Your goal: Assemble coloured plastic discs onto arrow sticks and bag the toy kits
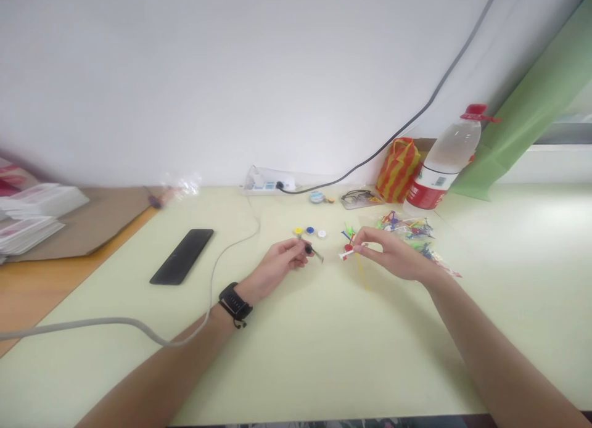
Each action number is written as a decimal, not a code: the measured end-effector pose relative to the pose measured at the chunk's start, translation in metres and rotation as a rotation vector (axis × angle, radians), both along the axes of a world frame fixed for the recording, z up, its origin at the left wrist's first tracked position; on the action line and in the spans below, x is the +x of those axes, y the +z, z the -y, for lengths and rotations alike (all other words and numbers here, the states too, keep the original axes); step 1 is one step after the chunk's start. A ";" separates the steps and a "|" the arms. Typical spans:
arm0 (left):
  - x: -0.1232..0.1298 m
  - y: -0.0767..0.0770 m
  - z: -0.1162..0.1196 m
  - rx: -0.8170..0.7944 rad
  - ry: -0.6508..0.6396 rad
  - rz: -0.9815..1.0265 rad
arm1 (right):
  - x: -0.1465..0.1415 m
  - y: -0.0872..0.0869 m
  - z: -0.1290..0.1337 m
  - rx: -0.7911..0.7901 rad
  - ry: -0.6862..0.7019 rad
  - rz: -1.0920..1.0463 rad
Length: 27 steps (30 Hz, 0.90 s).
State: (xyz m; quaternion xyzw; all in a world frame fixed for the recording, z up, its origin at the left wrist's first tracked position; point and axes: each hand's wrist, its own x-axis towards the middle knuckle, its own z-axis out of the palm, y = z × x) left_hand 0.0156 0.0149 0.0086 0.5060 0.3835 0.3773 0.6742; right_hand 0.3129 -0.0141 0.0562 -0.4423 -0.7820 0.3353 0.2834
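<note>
My left hand [287, 256], with a black watch on the wrist, pinches a small dark piece with a thin stick [316, 253]. Just beyond its fingers lie a yellow disc [298, 230], a blue disc [309, 230] and a white disc [322, 234]. My right hand [380, 250] has thumb and forefinger closed on a small white piece [346, 254]. Close to those fingertips are a red round piece [348, 247] and bits of green and blue plastic. A thin yellow strip [362, 274] lies below them on the table.
Bags of colourful small parts [416, 234] lie beyond my right hand. A large bottle [441, 163] and a striped bag [398, 171] stand behind. A power strip [272, 184] sits by the wall. A black phone-like slab [182, 257] and a grey cable [213, 280] are at left.
</note>
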 end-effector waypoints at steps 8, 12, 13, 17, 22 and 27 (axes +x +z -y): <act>0.000 0.000 0.000 -0.020 0.006 0.012 | -0.014 -0.032 -0.011 0.202 -0.270 0.002; 0.001 0.000 -0.001 -0.012 0.001 0.013 | -0.022 -0.041 -0.009 0.309 -0.219 0.005; 0.001 0.000 -0.001 -0.012 0.002 0.010 | -0.024 -0.043 -0.008 0.327 -0.201 0.008; 0.001 0.002 0.001 -0.010 0.002 -0.014 | -0.030 -0.051 -0.006 0.397 -0.171 0.026; 0.000 0.003 0.001 -0.009 -0.002 -0.007 | -0.041 -0.054 -0.001 0.443 -0.174 -0.024; 0.000 0.000 0.002 0.029 -0.038 -0.037 | -0.052 -0.056 0.006 0.480 -0.163 -0.013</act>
